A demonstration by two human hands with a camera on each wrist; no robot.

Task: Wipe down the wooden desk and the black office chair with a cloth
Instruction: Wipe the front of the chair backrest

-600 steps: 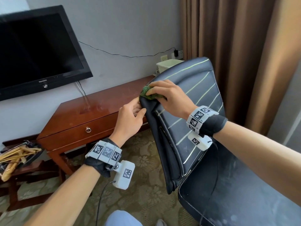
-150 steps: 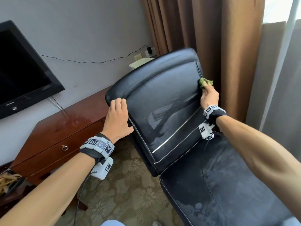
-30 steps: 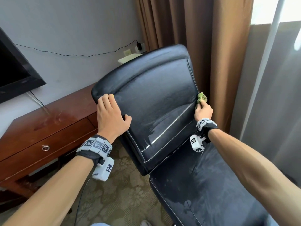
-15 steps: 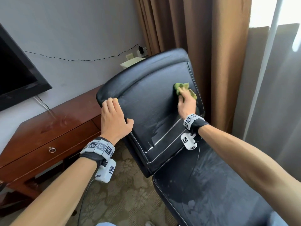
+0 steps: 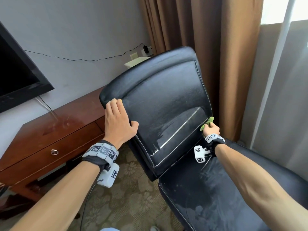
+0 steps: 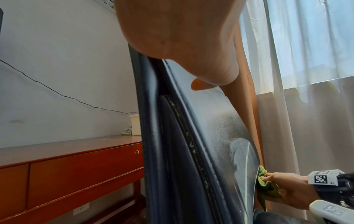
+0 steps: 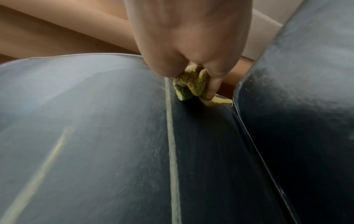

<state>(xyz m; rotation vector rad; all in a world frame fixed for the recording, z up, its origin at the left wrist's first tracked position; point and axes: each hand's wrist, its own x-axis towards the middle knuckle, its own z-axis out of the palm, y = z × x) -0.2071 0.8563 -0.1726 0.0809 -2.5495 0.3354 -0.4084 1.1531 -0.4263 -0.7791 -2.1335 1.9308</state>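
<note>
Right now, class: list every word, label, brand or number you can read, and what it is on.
No words or numbers can be read.
Left wristband: square black-and-white code patterns, no letters.
Right wristband: the same.
Television: no brand visible.

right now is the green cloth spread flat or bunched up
Bunched up: the green cloth sits crumpled, pinched in the right hand.

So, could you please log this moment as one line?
left hand grips chair backrest | right hand presses green cloth on its lower right edge
</note>
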